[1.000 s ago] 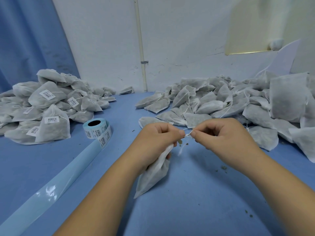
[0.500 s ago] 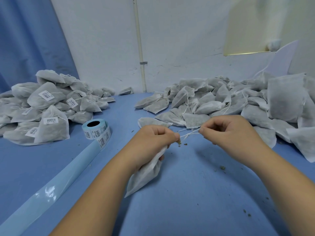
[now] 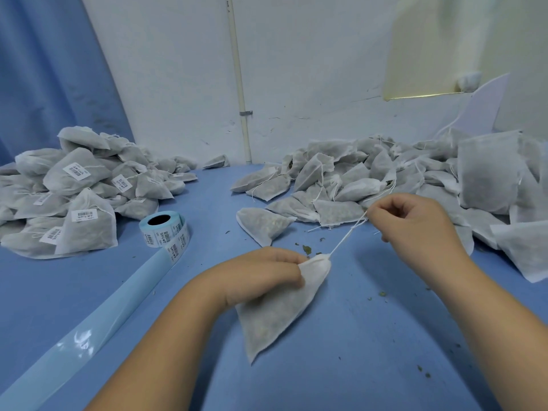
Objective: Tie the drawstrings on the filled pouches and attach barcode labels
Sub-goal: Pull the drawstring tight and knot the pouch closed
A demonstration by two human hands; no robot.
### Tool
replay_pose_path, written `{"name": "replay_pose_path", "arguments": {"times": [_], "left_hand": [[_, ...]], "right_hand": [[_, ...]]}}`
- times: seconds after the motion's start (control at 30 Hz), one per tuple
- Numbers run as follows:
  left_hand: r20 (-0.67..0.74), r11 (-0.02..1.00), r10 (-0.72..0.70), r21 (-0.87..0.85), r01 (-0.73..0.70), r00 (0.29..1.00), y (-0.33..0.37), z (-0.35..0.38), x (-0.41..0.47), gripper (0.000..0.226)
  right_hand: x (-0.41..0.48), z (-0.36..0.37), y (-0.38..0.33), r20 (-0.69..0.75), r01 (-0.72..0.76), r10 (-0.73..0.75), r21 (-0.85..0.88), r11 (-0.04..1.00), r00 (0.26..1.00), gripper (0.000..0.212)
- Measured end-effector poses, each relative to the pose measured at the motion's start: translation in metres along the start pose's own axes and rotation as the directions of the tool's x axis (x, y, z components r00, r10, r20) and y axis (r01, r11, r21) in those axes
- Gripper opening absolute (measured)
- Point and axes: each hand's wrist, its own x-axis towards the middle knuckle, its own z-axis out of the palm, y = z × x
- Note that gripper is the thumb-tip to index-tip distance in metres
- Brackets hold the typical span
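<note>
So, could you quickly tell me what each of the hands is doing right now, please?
Left hand: closed, gripping the neck of the white fabric filled pouch.
Right hand: closed, pinching that pouch's thin white drawstring, pulled taut.

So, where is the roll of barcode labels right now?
In the head view the label roll lies on the blue table, left of centre, beside the pile of labelled pouches and beyond the left hand.
</note>
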Motion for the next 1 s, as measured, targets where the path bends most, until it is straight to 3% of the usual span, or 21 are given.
{"name": "replay_pose_path", "arguments": {"times": [0.1,0.2,0.3,0.4,0.57,0.8,1.0], "left_hand": [[-0.03,0.999,-0.033,0.02,0.033,0.999,0.0,0.002,0.004,0.039],[-0.124,0.996,-0.045,0.069,0.053,0.991,-0.003,0.006,0.009,0.023],[-0.264,1.0,-0.004,-0.015,0.0,0.964,-0.007,0.01,0.014,0.008],[-0.383,0.993,0.001,-0.109,-0.046,0.924,-0.008,0.017,0.021,0.008],[-0.536,0.961,-0.047,-0.256,-0.109,0.843,-0.004,0.026,0.03,0.015],[-0.546,0.903,-0.097,-0.399,-0.157,0.832,0.002,0.03,0.03,0.014],[-0.463,0.857,-0.094,-0.489,-0.165,0.882,0.006,0.03,0.026,0.046]], "right_hand": [[0.0,-0.001,-0.001,-0.035,0.016,-0.016,0.011,1.0,0.999,0.019],[-0.002,0.001,-0.004,-0.048,0.052,-0.05,0.043,0.998,0.998,0.016],[-0.008,0.004,-0.012,-0.036,0.146,-0.143,0.081,0.986,0.989,0.015],[-0.019,0.012,-0.021,0.031,0.27,-0.273,0.078,0.96,0.962,0.014],[-0.032,0.027,-0.024,0.229,0.484,-0.453,-0.1,0.869,0.861,0.017],[-0.034,0.03,-0.018,0.355,0.507,-0.416,-0.219,0.834,0.837,0.019],[-0.031,0.03,-0.013,0.406,0.492,-0.371,-0.249,0.834,0.835,0.009]]}}
